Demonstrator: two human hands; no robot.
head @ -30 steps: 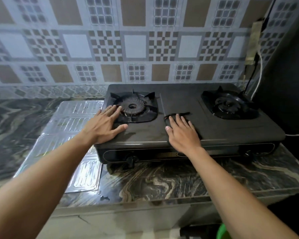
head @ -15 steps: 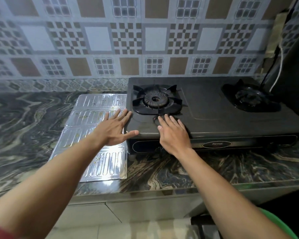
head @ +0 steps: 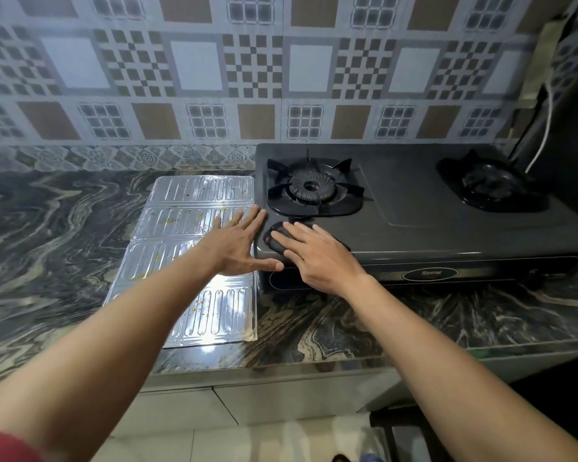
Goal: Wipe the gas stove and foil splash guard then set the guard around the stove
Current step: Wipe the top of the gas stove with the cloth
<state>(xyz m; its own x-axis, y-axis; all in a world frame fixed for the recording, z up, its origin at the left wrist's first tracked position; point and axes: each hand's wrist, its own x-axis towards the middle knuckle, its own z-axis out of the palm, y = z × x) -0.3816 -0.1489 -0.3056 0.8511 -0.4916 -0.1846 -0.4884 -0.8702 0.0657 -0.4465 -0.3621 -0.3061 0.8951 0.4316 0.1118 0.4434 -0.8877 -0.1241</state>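
Two-burner black gas stove [head: 414, 208] sits on the marble bench [head: 47, 228] at its back right, against the tiled wall. Foil splash guard [head: 194, 261] lies flat on the bench, touching the stove's left side. Right hand [head: 317, 255], fingers flat and slightly spread, presses a dark cloth [head: 276, 240] onto the stove's front left corner. Left hand [head: 239, 243] spread open, palm down at the stove's left edge, over the guard.

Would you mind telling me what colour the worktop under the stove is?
Dark marble-look worktop: black with swirling grey and tan veins, seen in the head view.
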